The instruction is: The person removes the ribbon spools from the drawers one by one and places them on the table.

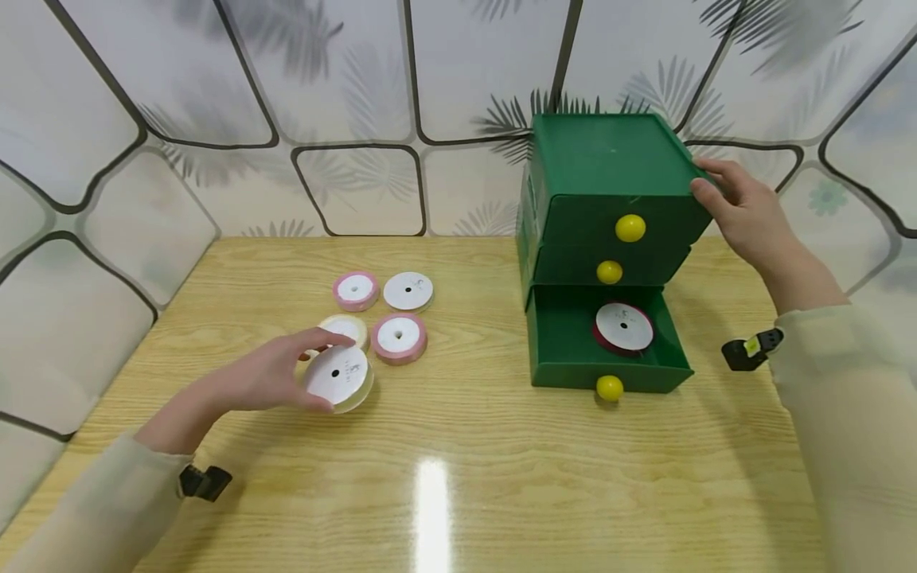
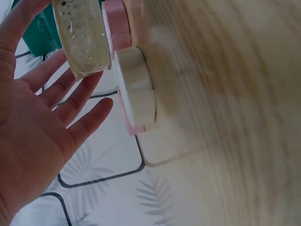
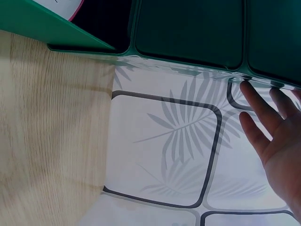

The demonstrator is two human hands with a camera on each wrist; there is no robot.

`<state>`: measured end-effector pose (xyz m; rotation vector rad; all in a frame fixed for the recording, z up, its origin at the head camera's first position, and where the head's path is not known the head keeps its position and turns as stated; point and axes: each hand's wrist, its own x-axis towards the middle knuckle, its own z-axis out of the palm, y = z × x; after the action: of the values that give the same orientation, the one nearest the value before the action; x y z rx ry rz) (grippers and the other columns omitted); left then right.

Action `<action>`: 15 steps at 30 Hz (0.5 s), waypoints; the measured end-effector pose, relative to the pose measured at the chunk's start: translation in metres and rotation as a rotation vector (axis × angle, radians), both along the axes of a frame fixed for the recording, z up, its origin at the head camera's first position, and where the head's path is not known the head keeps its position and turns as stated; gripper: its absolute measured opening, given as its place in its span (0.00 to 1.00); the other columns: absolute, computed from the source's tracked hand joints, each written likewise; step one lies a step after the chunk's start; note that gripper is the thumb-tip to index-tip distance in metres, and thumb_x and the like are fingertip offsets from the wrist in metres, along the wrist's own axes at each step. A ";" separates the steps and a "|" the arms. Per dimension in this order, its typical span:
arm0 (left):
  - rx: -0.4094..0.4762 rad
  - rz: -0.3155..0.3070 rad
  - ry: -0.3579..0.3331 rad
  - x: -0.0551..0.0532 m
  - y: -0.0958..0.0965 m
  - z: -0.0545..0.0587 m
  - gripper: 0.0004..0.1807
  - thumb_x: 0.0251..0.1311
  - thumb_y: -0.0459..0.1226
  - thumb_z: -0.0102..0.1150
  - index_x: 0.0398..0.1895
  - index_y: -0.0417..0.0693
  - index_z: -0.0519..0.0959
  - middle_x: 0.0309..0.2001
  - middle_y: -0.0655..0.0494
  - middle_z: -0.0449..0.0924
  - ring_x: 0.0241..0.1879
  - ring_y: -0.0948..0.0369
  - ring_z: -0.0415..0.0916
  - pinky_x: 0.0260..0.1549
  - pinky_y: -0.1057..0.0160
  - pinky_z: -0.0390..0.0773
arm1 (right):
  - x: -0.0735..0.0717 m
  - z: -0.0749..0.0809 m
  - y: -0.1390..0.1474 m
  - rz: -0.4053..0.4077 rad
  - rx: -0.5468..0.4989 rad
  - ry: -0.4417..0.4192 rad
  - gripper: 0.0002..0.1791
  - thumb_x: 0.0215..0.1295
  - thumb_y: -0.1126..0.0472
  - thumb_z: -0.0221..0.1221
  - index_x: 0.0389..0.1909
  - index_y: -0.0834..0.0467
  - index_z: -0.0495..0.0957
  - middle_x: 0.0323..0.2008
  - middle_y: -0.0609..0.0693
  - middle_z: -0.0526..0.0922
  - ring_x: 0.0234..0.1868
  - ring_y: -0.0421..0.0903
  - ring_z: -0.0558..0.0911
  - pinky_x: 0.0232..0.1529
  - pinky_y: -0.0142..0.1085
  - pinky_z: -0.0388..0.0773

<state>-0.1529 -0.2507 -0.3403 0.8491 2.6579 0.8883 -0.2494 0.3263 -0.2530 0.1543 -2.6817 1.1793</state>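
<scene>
My left hand (image 1: 265, 374) pinches a cream ribbon spool (image 1: 344, 374) with white faces between thumb and fingers. In the left wrist view, its ribbon edge (image 2: 84, 42) shows a star pattern, and the spool is held up off the table. Just behind it a second cream spool (image 1: 345, 325) lies on the table, partly covered by my fingers. My right hand (image 1: 748, 211) touches the right side of a green drawer cabinet (image 1: 609, 155), fingers fairly straight. The cabinet's bottom drawer (image 1: 566, 376) is pulled out, with a dark red ribbon spool (image 1: 625, 326) lying in it.
Two pink spools, one at the back (image 1: 356, 290) and one nearer (image 1: 399, 338), lie with a white-faced spool (image 1: 408, 291) on the wooden table (image 1: 487, 446). The two upper drawers with yellow knobs (image 1: 630, 228) are closed. A patterned backdrop (image 1: 358, 191) stands behind.
</scene>
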 end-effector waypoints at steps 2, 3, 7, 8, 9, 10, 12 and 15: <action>-0.014 0.015 -0.008 0.003 -0.004 -0.002 0.43 0.41 0.51 0.79 0.62 0.48 0.73 0.57 0.51 0.75 0.55 0.51 0.71 0.52 0.43 0.70 | 0.000 0.000 0.000 -0.001 -0.002 0.004 0.30 0.75 0.43 0.44 0.75 0.43 0.56 0.72 0.63 0.55 0.71 0.63 0.56 0.68 0.58 0.49; -0.017 0.019 -0.014 0.004 -0.005 -0.003 0.43 0.41 0.51 0.79 0.62 0.49 0.73 0.57 0.51 0.75 0.55 0.50 0.71 0.53 0.43 0.70 | 0.001 0.000 0.000 -0.002 -0.002 0.004 0.30 0.75 0.43 0.44 0.75 0.43 0.56 0.72 0.63 0.55 0.71 0.62 0.56 0.68 0.58 0.50; -0.040 0.033 -0.034 0.007 -0.011 -0.006 0.43 0.40 0.51 0.79 0.62 0.48 0.74 0.57 0.49 0.75 0.55 0.49 0.71 0.53 0.43 0.69 | 0.000 0.000 0.001 -0.005 -0.003 0.002 0.30 0.75 0.42 0.44 0.75 0.43 0.56 0.73 0.62 0.55 0.71 0.63 0.56 0.67 0.58 0.49; -0.047 0.035 -0.037 0.007 -0.013 -0.007 0.43 0.40 0.51 0.79 0.62 0.48 0.74 0.57 0.49 0.75 0.56 0.49 0.71 0.52 0.43 0.69 | 0.000 0.000 0.000 -0.004 -0.003 0.001 0.30 0.75 0.42 0.44 0.75 0.43 0.56 0.72 0.63 0.55 0.71 0.63 0.56 0.67 0.58 0.49; -0.052 0.033 -0.037 0.007 -0.013 -0.008 0.43 0.40 0.51 0.79 0.62 0.47 0.74 0.57 0.48 0.75 0.56 0.49 0.71 0.52 0.43 0.69 | 0.000 0.000 0.000 -0.006 -0.001 -0.001 0.30 0.75 0.42 0.44 0.75 0.42 0.56 0.73 0.63 0.55 0.71 0.63 0.56 0.67 0.58 0.49; -0.060 0.034 -0.040 0.008 -0.014 -0.008 0.43 0.40 0.52 0.79 0.62 0.47 0.73 0.58 0.47 0.75 0.56 0.49 0.71 0.52 0.43 0.69 | 0.000 0.000 0.000 -0.005 0.001 0.000 0.30 0.75 0.42 0.44 0.75 0.42 0.56 0.73 0.63 0.55 0.71 0.63 0.56 0.67 0.58 0.49; -0.072 0.036 -0.041 0.009 -0.015 -0.009 0.44 0.40 0.53 0.79 0.62 0.48 0.73 0.58 0.47 0.75 0.57 0.48 0.70 0.52 0.43 0.69 | 0.001 0.000 -0.001 -0.003 0.002 0.003 0.31 0.75 0.42 0.44 0.75 0.43 0.56 0.72 0.63 0.55 0.70 0.64 0.56 0.67 0.59 0.49; -0.081 0.036 -0.042 0.011 -0.016 -0.009 0.45 0.39 0.54 0.78 0.63 0.48 0.73 0.59 0.46 0.74 0.57 0.48 0.70 0.51 0.44 0.70 | 0.001 -0.001 -0.001 -0.003 0.007 0.008 0.30 0.75 0.43 0.44 0.75 0.44 0.56 0.72 0.63 0.55 0.70 0.64 0.57 0.68 0.58 0.50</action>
<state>-0.1423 -0.2670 -0.3494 0.7582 2.6610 0.7908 -0.2485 0.3251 -0.2535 0.1561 -2.6780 1.1667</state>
